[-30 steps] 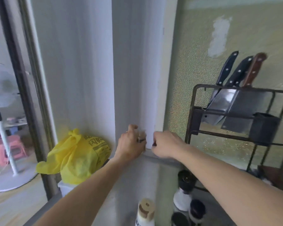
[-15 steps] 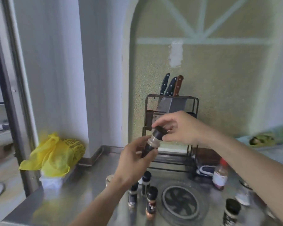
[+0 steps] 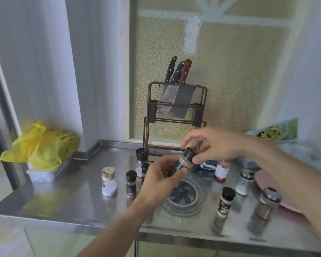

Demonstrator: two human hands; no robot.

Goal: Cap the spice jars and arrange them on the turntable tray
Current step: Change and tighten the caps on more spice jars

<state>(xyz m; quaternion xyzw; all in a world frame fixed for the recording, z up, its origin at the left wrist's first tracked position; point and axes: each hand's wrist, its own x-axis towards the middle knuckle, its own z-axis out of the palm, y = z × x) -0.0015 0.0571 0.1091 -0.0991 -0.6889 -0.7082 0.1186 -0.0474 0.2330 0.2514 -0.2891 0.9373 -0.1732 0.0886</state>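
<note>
Left hand [image 3: 161,179] wraps round the body of a spice jar [image 3: 182,163], tilted in the air, cap end up and to the right. Right hand [image 3: 214,143] pinches the black cap [image 3: 190,154] on that jar, thumb under, fingers over. Straight below the grip sits the clear turntable tray [image 3: 202,196] on the steel counter [image 3: 72,197]. Left of the grip stand a white jar [image 3: 109,182] and a brown jar [image 3: 131,184]; right and lower, a black-capped jar [image 3: 226,202] and two metal-lidded shakers [image 3: 267,204]
</note>
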